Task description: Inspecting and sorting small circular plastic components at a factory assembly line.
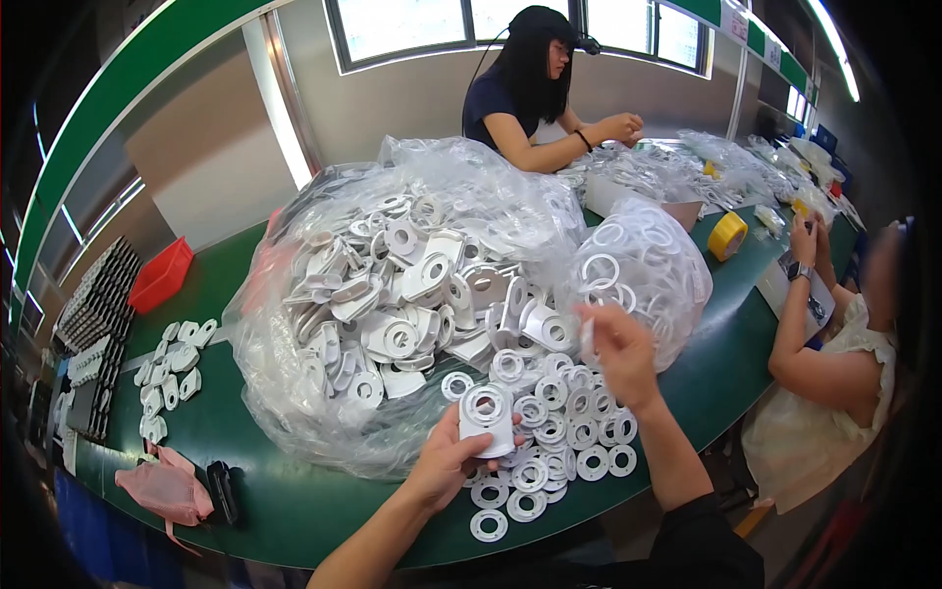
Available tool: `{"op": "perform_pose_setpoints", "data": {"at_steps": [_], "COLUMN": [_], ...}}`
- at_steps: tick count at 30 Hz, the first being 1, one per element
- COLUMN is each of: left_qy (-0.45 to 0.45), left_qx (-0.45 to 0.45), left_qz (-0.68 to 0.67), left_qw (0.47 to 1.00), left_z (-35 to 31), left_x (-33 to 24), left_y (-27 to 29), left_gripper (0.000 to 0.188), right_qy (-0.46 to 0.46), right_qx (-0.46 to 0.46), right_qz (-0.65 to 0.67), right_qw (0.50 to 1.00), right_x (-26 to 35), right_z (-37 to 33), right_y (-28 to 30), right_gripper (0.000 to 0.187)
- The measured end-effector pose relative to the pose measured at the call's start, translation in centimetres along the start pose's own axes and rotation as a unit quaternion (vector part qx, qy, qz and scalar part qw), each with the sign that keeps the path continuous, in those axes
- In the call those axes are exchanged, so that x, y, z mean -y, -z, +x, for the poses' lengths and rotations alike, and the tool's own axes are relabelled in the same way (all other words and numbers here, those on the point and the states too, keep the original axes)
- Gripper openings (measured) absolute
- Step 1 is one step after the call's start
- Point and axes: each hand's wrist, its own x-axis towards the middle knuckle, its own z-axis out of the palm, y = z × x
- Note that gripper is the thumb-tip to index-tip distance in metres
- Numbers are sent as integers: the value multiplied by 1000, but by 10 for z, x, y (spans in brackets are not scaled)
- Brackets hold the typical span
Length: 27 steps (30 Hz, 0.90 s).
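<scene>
My left hand (449, 466) grips a white plastic part with a ring on its top (487, 416), held just above the green table (275, 501). My right hand (616, 346) is raised beside a clear bag of white rings (643, 260), fingers pinched on what looks like a thin white ring; the piece is hard to make out. Between and below my hands lie several loose white rings (549, 447). A large open clear bag of white plastic parts (392, 294) fills the table ahead of my left hand.
Rows of white parts (169, 378) lie at the left, beside dark trays (93, 334) and a red bin (162, 275). A pink cloth (162, 488) and black object (222, 490) sit near the front edge. Two other people work across and at right; a yellow tape roll (727, 236) stands there.
</scene>
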Motion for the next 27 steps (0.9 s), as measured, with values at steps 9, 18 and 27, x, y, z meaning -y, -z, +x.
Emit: {"op": "perform_pose_setpoints", "data": {"at_steps": [9, 18, 27], "left_qy": [27, 33, 51], "left_qx": [52, 79, 90], "left_qz": [64, 82, 86], "left_qw": [996, 993, 991], "left_z": [-3, -2, -2], "left_x": [0, 4, 7], "left_y": [-5, -3, -1], "left_gripper": [52, 55, 50], "right_qy": [191, 188, 205], "right_qx": [160, 180, 164], "right_qz": [-109, -126, -193], "right_qw": [962, 957, 945], "right_x": [8, 7, 13], "right_z": [-16, -23, -30], "right_y": [-46, -55, -56], "right_gripper": [22, 23, 24]}}
